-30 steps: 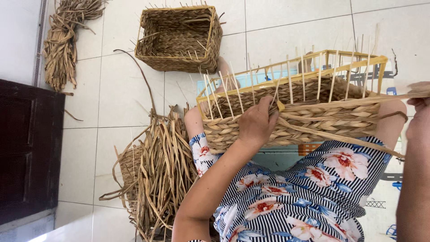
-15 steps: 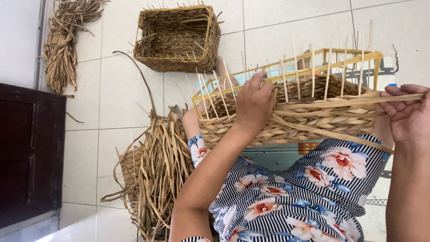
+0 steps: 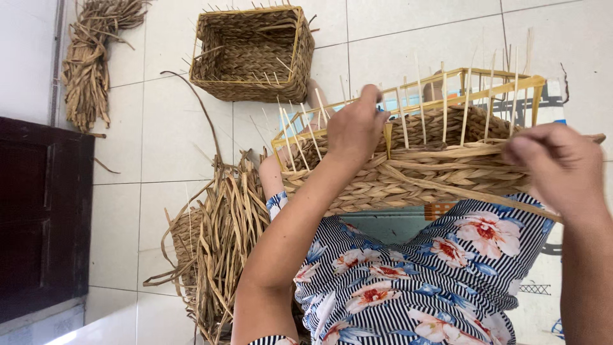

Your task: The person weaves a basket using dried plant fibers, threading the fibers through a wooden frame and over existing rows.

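A half-woven basket (image 3: 408,185) of dried fibre lies on its side on my lap, with a yellow frame and thin upright sticks rising from its woven wall. My left hand (image 3: 354,128) is curled over the top woven row beside a yellow post, pinching a flat fibre strand (image 3: 460,152). That strand runs to the right along the top row to my right hand (image 3: 555,169). The right hand's fingers are closed on the strand at the basket's right end. My lap is covered by a striped, flowered dress (image 3: 434,275).
A finished square woven basket (image 3: 252,54) stands on the tiled floor beyond. A loose heap of dried fibre (image 3: 223,236) lies at my left side, and another bundle (image 3: 89,57) lies at the far left. Dark wooden furniture (image 3: 41,211) borders the left edge.
My left hand has slid from the basket's wall up to its top woven row. My right hand has come further into view from the right, pulling the strand along the rim.
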